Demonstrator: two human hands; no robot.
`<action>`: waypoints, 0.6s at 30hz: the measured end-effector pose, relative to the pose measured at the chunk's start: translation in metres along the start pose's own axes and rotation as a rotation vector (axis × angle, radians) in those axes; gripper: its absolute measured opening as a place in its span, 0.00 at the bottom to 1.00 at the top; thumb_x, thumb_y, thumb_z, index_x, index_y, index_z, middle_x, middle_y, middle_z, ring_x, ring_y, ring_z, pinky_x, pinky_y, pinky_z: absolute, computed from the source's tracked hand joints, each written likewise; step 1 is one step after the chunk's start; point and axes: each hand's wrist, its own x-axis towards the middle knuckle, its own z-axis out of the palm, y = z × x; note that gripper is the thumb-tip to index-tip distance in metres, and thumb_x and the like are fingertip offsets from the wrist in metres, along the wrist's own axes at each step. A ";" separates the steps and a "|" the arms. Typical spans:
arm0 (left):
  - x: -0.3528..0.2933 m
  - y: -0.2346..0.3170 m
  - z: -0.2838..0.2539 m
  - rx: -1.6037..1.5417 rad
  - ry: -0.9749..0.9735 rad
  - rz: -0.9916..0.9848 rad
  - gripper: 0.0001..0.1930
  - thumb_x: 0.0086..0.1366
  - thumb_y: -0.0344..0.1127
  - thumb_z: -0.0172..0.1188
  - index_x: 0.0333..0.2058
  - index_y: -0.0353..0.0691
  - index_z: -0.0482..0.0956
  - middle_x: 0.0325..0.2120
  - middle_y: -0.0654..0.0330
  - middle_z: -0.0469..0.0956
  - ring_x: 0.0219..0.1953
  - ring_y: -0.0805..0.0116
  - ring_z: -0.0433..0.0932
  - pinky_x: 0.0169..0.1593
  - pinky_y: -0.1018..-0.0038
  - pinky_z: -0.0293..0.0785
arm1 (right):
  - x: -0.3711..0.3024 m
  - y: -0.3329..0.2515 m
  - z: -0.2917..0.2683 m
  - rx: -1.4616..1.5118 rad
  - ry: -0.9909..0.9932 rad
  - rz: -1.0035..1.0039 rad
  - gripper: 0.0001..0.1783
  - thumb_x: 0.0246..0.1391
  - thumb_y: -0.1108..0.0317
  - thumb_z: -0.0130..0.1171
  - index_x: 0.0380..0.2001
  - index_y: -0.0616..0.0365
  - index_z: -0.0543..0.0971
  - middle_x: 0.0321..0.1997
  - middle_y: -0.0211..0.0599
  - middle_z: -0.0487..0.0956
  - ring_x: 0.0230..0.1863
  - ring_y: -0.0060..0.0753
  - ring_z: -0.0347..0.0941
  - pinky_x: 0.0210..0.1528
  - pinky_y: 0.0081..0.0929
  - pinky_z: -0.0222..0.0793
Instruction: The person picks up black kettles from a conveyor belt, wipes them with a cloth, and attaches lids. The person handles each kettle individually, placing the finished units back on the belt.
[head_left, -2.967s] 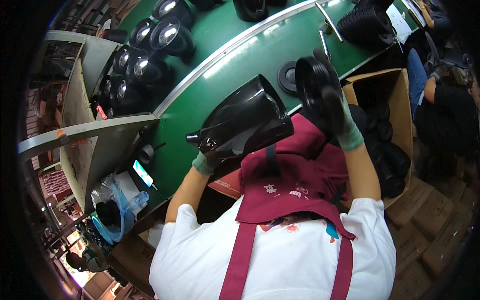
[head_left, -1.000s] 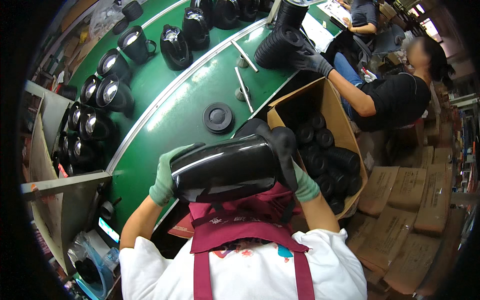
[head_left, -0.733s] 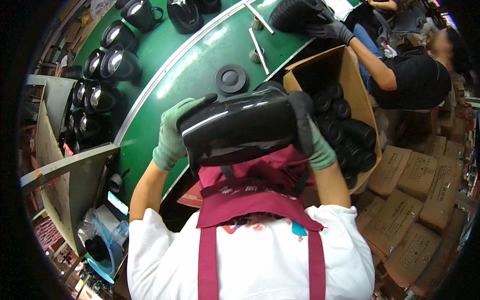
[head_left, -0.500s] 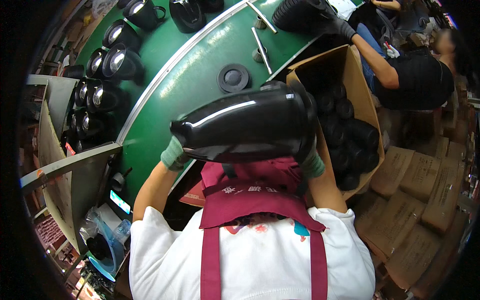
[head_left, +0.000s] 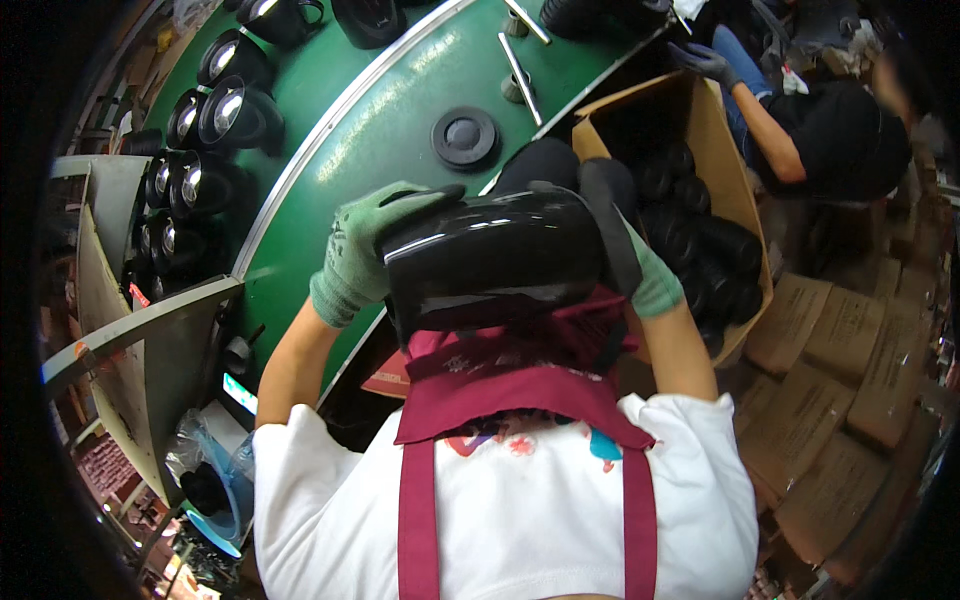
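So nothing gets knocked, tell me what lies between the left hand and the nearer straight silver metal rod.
In the head view, a round, flat black disc lies on the green tabletop between the green-and-black-gloved left hand and that silver rod.

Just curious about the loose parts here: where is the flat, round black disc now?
The disc lies in the head view's upper middle, on the green tabletop, beyond the held glossy black vessel and left of the nearer slim silver metal bar.
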 end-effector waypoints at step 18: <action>-0.055 -0.078 0.063 -1.142 0.213 -0.578 0.23 0.60 0.32 0.63 0.54 0.30 0.79 0.47 0.56 0.84 0.47 0.63 0.83 0.58 0.67 0.76 | -0.023 -0.042 0.053 -0.301 0.412 -0.583 0.36 0.64 0.53 0.57 0.69 0.64 0.64 0.67 0.48 0.70 0.69 0.44 0.65 0.71 0.38 0.59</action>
